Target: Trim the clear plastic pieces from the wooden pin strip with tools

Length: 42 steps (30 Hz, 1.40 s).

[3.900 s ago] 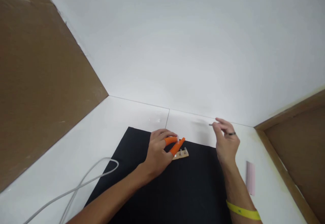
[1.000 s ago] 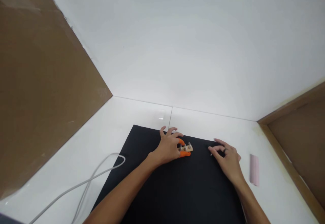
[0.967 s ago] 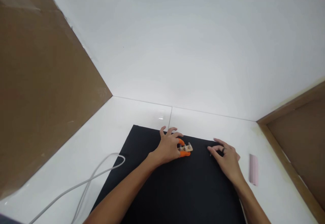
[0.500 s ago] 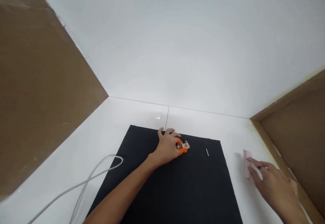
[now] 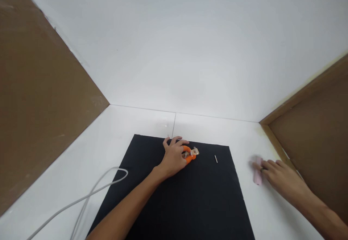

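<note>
My left hand [image 5: 174,158] rests at the far side of a black mat [image 5: 190,200]. It grips orange-handled pliers [image 5: 188,159] by the handles, with some fingers spread toward the mat's far edge. The tool's pale, gold-toned head points right, and part of its handles is hidden under my palm. A short, thin metallic stick [image 5: 216,159] lies on the mat to the right of the tool. Off the mat on the right, my right hand [image 5: 276,171] has its fingers closed over a small pink roll [image 5: 257,178], slightly blurred.
A pale grey cable [image 5: 89,195] loops over the white tabletop and onto the mat's left edge. Brown panels [image 5: 49,102] flank the left and right sides, and a white wall [image 5: 185,51] rises at the back.
My right hand has moved in over the pink roll and closed on it; the roll looks slightly turned. My left hand keeps the pliers in place. The whole view has shifted a little.
</note>
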Tool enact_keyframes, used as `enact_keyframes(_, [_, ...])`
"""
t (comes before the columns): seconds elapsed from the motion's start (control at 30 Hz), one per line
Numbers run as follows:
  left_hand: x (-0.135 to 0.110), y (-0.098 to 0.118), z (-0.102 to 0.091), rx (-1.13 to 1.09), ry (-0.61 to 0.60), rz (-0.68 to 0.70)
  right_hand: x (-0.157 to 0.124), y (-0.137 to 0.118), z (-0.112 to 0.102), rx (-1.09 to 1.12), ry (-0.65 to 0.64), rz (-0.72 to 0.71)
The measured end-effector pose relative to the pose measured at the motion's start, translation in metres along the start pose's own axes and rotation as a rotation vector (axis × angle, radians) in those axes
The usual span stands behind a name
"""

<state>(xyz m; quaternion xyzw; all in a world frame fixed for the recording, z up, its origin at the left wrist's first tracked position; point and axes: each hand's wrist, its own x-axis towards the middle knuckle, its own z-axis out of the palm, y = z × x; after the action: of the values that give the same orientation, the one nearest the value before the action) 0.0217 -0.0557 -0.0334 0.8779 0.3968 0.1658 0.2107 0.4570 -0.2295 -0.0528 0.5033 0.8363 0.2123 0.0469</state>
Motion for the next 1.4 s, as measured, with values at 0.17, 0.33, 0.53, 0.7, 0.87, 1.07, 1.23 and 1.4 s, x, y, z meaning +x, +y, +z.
enact_keyframes(0.17, [0.0,-0.002,-0.001,0.006,-0.027,0.004,0.015,-0.01,-0.019,0.03,0.115,-0.022])
enact_keyframes(0.33, [0.004,-0.006,0.0,0.007,-0.054,-0.001,0.052,-0.046,-0.036,0.087,0.258,0.071])
enact_keyframes(0.53, [0.012,-0.011,0.0,-0.022,-0.07,-0.016,0.117,-0.096,-0.029,0.195,0.432,0.067])
enact_keyframes(0.7, [0.015,-0.008,-0.005,-0.079,-0.049,-0.035,0.155,-0.12,-0.023,0.282,0.413,0.027])
enact_keyframes(0.87, [0.018,-0.01,-0.004,-0.121,-0.031,-0.031,0.171,-0.128,-0.017,0.374,0.366,0.005])
enact_keyframes(1.07, [0.02,-0.013,0.0,-0.141,-0.026,-0.015,0.174,-0.134,-0.02,0.452,0.374,0.057])
enact_keyframes(1.23, [0.021,-0.012,-0.002,-0.146,-0.037,-0.019,0.177,-0.138,-0.026,0.484,0.384,0.039])
enact_keyframes(1.4, [0.022,-0.011,-0.003,-0.142,-0.04,-0.022,0.178,-0.14,-0.026,0.486,0.378,0.048])
